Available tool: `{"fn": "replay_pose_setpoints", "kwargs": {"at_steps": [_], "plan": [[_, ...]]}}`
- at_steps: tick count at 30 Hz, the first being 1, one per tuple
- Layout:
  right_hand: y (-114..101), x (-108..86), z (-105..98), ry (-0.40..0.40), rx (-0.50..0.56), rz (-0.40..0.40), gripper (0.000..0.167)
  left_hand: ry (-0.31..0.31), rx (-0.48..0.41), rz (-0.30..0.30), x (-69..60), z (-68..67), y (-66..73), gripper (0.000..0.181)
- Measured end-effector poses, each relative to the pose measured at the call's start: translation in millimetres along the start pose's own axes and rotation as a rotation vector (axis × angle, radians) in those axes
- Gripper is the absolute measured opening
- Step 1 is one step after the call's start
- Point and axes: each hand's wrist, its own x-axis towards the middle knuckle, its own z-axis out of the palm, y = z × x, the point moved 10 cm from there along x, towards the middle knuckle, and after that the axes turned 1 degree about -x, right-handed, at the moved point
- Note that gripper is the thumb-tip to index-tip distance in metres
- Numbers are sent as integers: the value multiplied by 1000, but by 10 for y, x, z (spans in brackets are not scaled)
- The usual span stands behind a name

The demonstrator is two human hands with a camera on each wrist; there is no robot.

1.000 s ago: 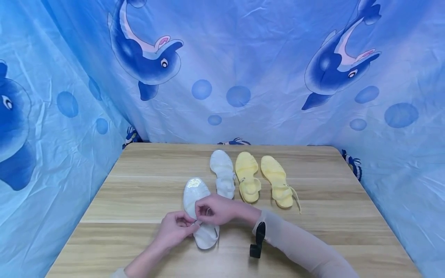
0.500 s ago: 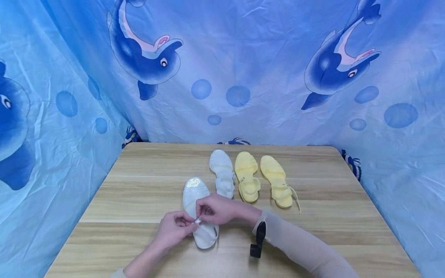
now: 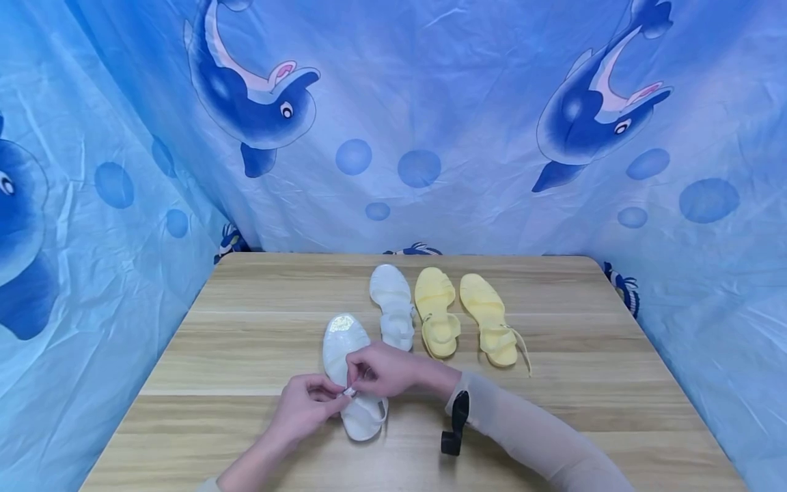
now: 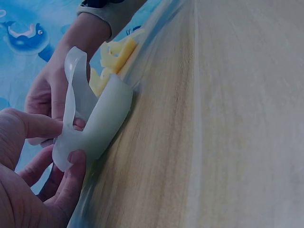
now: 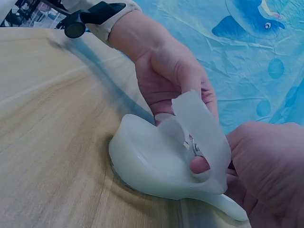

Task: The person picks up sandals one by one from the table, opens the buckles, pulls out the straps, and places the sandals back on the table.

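Note:
A translucent white sandal (image 3: 339, 343) lies on the table, its toe pointing away from me. My left hand (image 3: 305, 404) grips the sandal's ankle strap from the left, thumb and forefinger meeting near the buckle. From the right, my right hand (image 3: 384, 369) reaches across the sandal and pinches the same strap close to the left fingertips. In the right wrist view a small metal buckle (image 5: 194, 146) shows beside a fingertip inside the heel opening. The left wrist view shows the heel band (image 4: 108, 116) between both hands. Fingers partly hide where the strap meets the buckle.
A second white sandal (image 3: 391, 288) lies behind the right hand. To its right are two yellow sandals (image 3: 434, 290), the farther one (image 3: 482, 294) with its strap hanging loose. The wooden table (image 3: 246, 342) is enclosed by blue dolphin-print cloth (image 3: 393, 102).
Both hands keep almost the same place on the white sandal. A small pale piece of strap or buckle shows between the fingertips now. The view has shifted slightly.

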Motion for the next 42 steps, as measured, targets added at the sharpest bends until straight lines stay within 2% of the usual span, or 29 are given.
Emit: {"fn": "replay_pose_setpoints", "kwargs": {"at_steps": [8,19,28,37,42], "plan": [[-49,16,5,2,-34,-12,9,-37,-5,5,5,17,-7,24],[-33,17,18,-43,-66,-45,12,-58,-5,15,24,49,13,24],[-6,34,-10,-12,-30,12,17,-36,3,7,25,51,22,23],[62,45,-3,-42,-16,36,16,-20,30,10,18,69,56,18],[49,57,3,-20,-1,36,13,-25,20,7,7,56,30,19]]}}
